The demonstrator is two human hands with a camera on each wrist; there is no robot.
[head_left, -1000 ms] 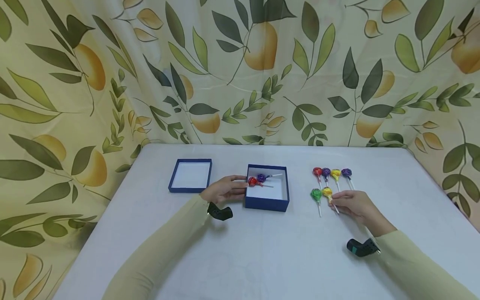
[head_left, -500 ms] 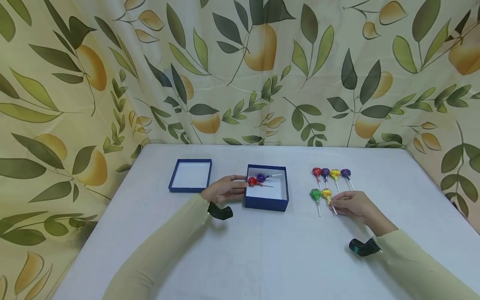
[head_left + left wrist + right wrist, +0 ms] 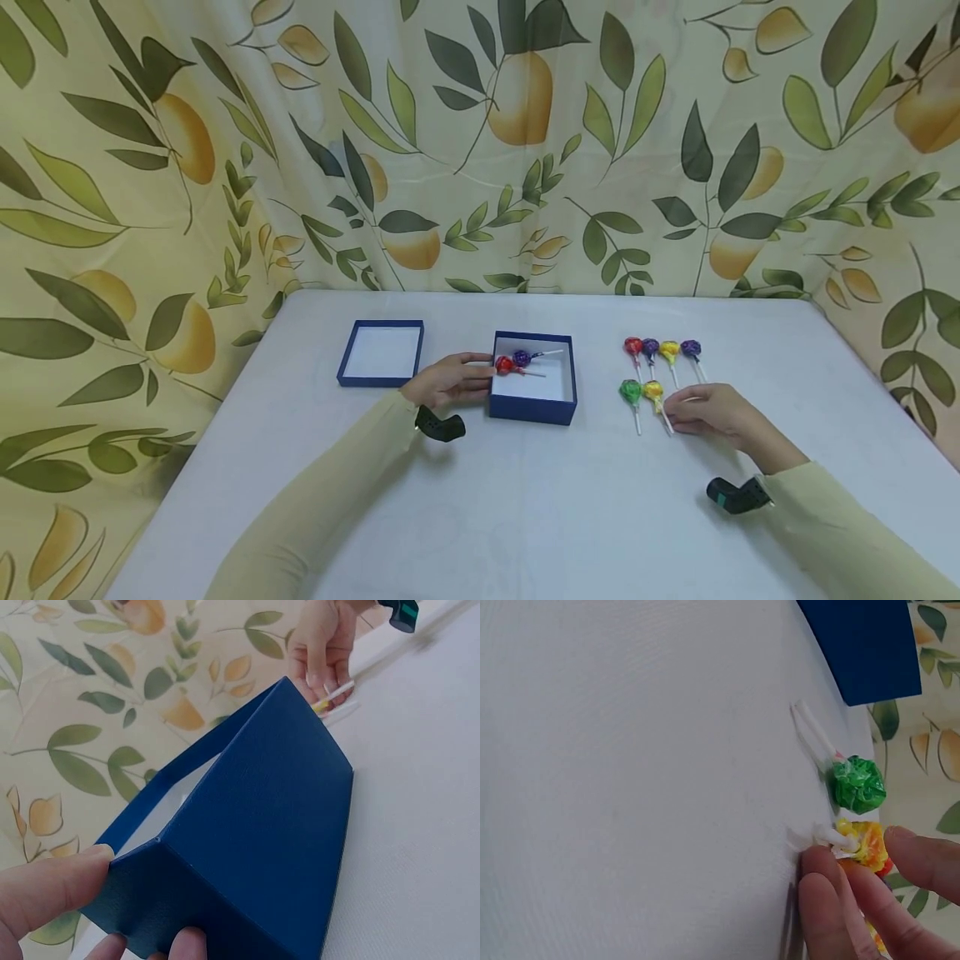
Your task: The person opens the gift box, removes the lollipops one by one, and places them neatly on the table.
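Across the middle of the head view, a white tabletop [image 3: 525,517] carries everything, with a leaf-and-fruit curtain [image 3: 480,142] hanging behind it. Left of centre lies a shallow blue lid [image 3: 381,352], its white inside facing up, well apart from the other things. At centre stands the open blue box [image 3: 534,387], with a red lollipop [image 3: 505,364] and a purple lollipop [image 3: 522,357] inside, their sticks pointing toward the right of the frame. To the right, four lollipops [image 3: 662,349] lie in a row, heads toward the curtain and sticks toward the lower edge. Just below that row lie a green lollipop [image 3: 632,390] and the yellow lollipop [image 3: 653,389], side by side and near each other without clearly touching.

The left hand [image 3: 450,381] holds the left wall of the box, thumb on the rim and fingers [image 3: 187,946] curled against the outside. The right hand [image 3: 708,410] rests at right of centre, its fingertips [image 3: 821,870] narrowly closed on the yellow lollipop's white stick. That lollipop lies flat on the tabletop, its long axis running from the head at the upper left down to the stick end at the lower right, where the hand meets it. The green lollipop lies between this hand and the box.
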